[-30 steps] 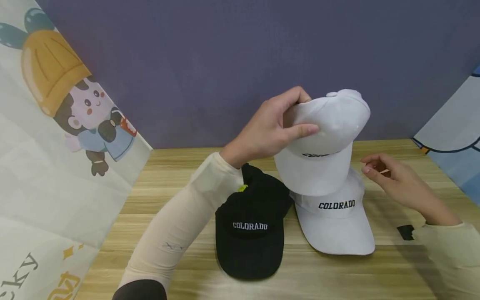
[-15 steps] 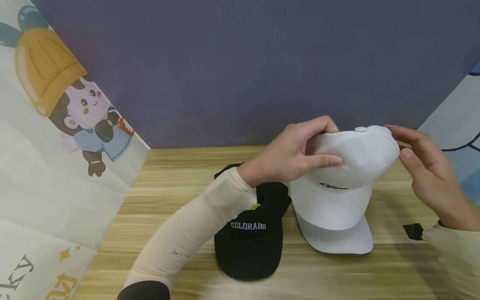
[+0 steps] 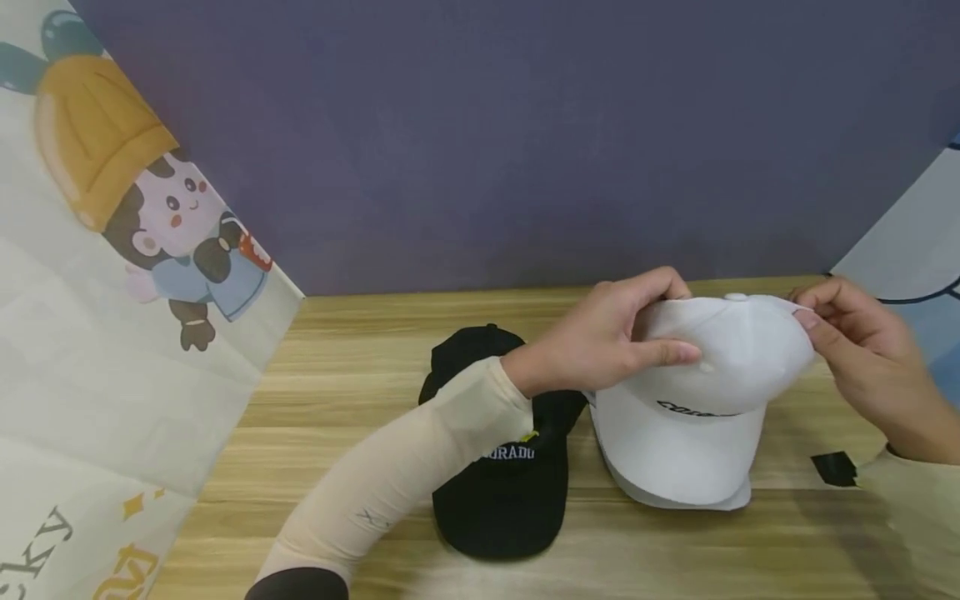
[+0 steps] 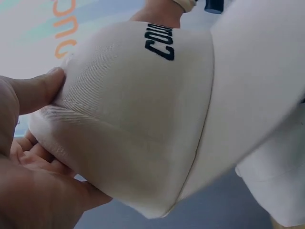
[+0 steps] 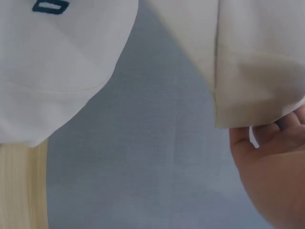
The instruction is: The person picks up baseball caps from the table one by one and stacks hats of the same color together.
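Observation:
A white baseball cap (image 3: 723, 358) with dark lettering hangs over a second white cap (image 3: 738, 499), whose brim shows just beneath the upper brim. My left hand (image 3: 600, 333) grips the upper cap's left side, thumb on the outside of the crown. On the opposite side, my right hand (image 3: 873, 358) pinches the crown's edge between thumb and fingers. In the right wrist view the lower cap (image 5: 71, 57) appears apart from the held one (image 5: 262, 62). A black cap (image 3: 502, 508) lettered COLORADO lies to the left, partly hidden by my left sleeve.
The caps are on a wood-grain table (image 3: 330, 400). A small black patch (image 3: 834, 468) lies near my right sleeve. Behind stands a grey-blue wall (image 3: 487, 150), with a cartoon-printed panel (image 3: 75, 333) at the left.
The white cap has come down and to the right over the lower cap, covering its lettering. My right hand has moved in from beside it and taken hold of its right edge.

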`<state>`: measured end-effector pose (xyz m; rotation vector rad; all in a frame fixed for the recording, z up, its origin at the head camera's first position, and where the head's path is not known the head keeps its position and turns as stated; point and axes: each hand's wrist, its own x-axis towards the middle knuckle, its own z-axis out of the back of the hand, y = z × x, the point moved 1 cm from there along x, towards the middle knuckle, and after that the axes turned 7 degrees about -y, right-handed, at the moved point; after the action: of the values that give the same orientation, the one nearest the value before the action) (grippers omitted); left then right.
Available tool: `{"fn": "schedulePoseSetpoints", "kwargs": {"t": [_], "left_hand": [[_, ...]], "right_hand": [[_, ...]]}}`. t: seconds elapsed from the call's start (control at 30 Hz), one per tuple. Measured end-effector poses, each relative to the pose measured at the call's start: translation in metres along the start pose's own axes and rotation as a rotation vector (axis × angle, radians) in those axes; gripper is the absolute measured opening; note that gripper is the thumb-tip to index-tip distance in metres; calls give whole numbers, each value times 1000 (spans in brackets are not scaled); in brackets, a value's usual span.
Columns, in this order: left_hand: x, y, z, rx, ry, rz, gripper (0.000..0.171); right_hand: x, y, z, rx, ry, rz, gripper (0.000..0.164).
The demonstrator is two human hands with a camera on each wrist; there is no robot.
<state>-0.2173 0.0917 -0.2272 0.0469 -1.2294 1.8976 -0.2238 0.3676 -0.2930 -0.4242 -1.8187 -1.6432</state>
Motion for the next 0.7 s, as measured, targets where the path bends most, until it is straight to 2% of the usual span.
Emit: {"fn": "schedulePoseSetpoints", "kwargs": {"t": [0.17,0.23,0.4,0.43,0.53,0.7], "left_hand": [[1,17,-7,38,4,62,28],[0,21,-8,60,16,85,25],[-4,29,-10,108,44,169,22],[-5,30,-10,114,49,188,22],[-7,34,-9,132,71,228,21],[-10,43,-8,206,138,282,21]], "right_hand": [[-2,-3,7,-37,-2,-79,17],[-4,-4,9,-150,3,-125,16],[-7,-11,16,-561,52,-270,18],[-7,-13,17,-600,65,-280,18],[-6,-22,19,-630,104,-311,16],[-6,-35,20,-602,223,-399,18]]}}
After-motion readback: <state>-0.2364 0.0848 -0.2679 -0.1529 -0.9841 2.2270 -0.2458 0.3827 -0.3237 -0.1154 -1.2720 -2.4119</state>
